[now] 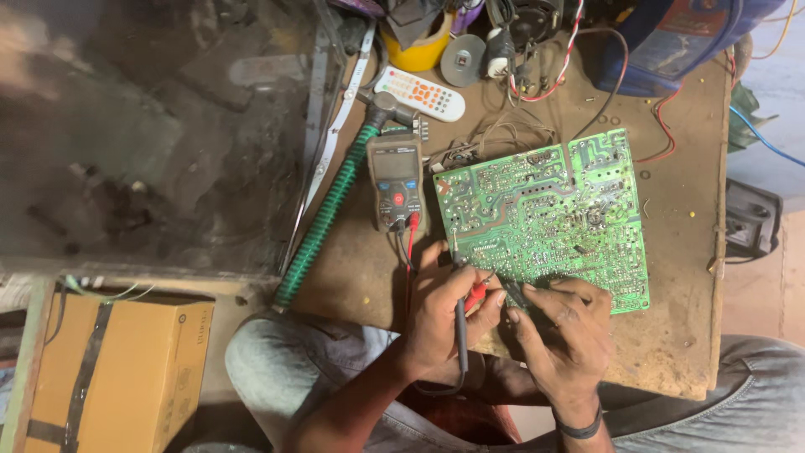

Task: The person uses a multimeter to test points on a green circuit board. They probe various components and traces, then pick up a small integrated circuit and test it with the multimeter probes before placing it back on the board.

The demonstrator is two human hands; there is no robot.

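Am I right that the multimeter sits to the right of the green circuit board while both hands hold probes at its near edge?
Not quite: in the head view the multimeter sits to the left of the green circuit board. The left hand and right hand do hold probes at its near edge.

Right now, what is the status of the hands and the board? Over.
Left hand holds a red-tipped probe at the near edge of the green circuit board. Right hand holds a dark probe there too. Multimeter beside the board.
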